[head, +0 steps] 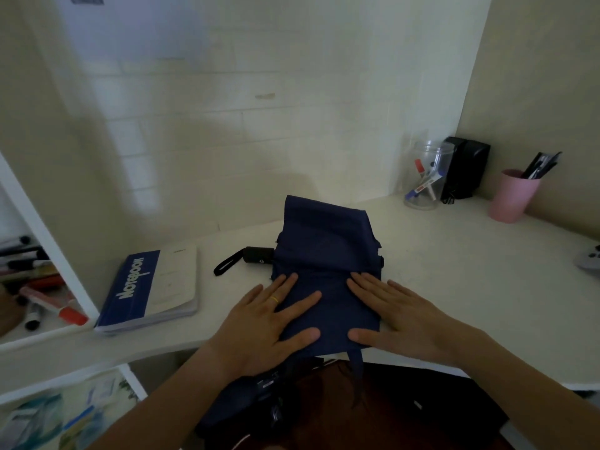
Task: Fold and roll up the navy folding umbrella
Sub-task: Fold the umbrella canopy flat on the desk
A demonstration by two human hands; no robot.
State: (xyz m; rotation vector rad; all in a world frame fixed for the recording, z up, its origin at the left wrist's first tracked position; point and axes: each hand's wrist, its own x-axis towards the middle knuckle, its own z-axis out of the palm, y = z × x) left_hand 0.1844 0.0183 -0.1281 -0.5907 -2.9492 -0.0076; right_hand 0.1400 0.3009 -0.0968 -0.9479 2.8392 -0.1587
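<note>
White bench (454, 271) takes up most of the shot, its right end cut off by the frame edge. The navy folding umbrella (328, 251) lies flat on it right in front of the person, canopy fabric folded into a rough rectangle. Its near edge spills off the bench front, and the dark bundle below that is too murky to sort out. Left hand (269, 316) is spread flat, fingers wide, palm pressing the fabric's left side, gripping nothing. Right hand (399, 316) does the same on the right side, thumb pointing in toward the other thumb. Out past the left hand's fingertips the black handle (259, 255) pokes from under the cloth with its wrist strap (227, 263) looped on the bench. Further left of that hand sits a blue notebook (152, 287). Far beyond the right hand are a clear jar (425, 177), a pink cup (513, 196) and a black box (467, 167), contents blurry.
</note>
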